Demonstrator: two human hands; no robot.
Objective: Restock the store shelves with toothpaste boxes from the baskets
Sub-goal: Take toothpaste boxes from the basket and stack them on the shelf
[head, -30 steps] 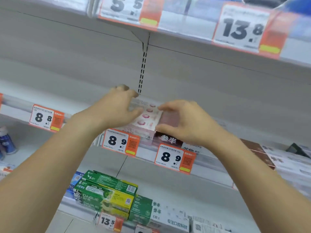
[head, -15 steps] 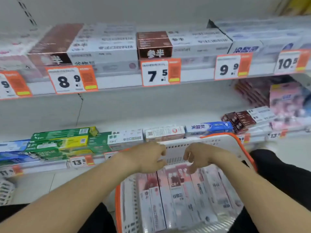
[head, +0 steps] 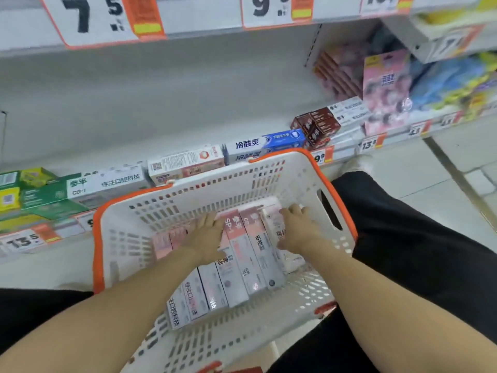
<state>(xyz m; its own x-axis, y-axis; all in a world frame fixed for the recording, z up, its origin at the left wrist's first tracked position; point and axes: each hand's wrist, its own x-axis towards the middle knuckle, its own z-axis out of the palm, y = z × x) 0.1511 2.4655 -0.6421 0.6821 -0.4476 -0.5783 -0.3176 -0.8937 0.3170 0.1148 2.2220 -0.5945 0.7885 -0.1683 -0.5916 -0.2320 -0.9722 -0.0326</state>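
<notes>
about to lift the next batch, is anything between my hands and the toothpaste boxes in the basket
Nothing visible. Both the left hand and right hand already rest on the pink toothpaste boxes inside the open-topped white basket.

Pink toothpaste boxes (head: 243, 254) lie side by side in the basket (head: 126, 238).

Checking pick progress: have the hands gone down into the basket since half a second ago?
Yes. Both hands, left and right, dropped below the basket rim onto the toothpaste boxes.
</notes>
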